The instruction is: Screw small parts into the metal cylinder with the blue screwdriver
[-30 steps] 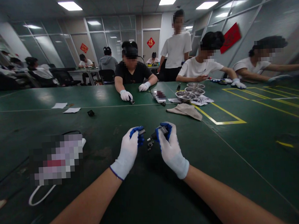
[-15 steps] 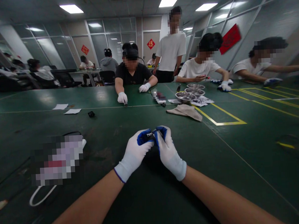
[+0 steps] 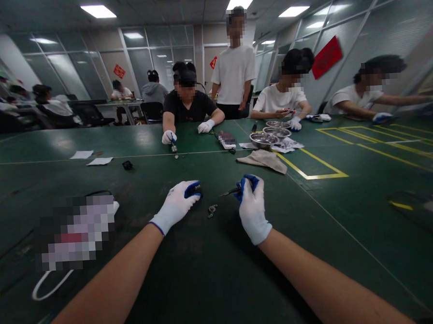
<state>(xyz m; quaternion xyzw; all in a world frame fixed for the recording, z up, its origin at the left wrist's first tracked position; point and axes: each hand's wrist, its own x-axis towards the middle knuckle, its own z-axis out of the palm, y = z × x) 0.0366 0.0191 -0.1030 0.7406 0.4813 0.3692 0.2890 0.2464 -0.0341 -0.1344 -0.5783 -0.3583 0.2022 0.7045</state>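
My left hand [image 3: 178, 200], in a white glove with blue palm and fingertips, is closed around a small black part [image 3: 198, 189], mostly hidden by the fingers. Opposite it, my right hand [image 3: 253, 208] wears the same kind of glove and grips a dark tool [image 3: 231, 191] with a thin pointed tip aimed left. I cannot make out its exact kind. Between the two hands, a small metal part [image 3: 212, 210] with a round middle and little end lobes lies on the green table [image 3: 208, 288].
Left of my arm lies a blurred-out pouch-like item [image 3: 78, 232] with a white loop. A black piece [image 3: 127, 165], white papers [image 3: 100, 161], a beige cloth [image 3: 263, 160] and metal bowls [image 3: 264, 139] lie farther off. Across the table, gloved co-workers [image 3: 188, 103] handle small things.
My hands, together before, have moved apart. The small metal part now lies on the table between them, and the pointed tool shows in my right hand. Opposite, a co-worker's hand has shifted slightly.
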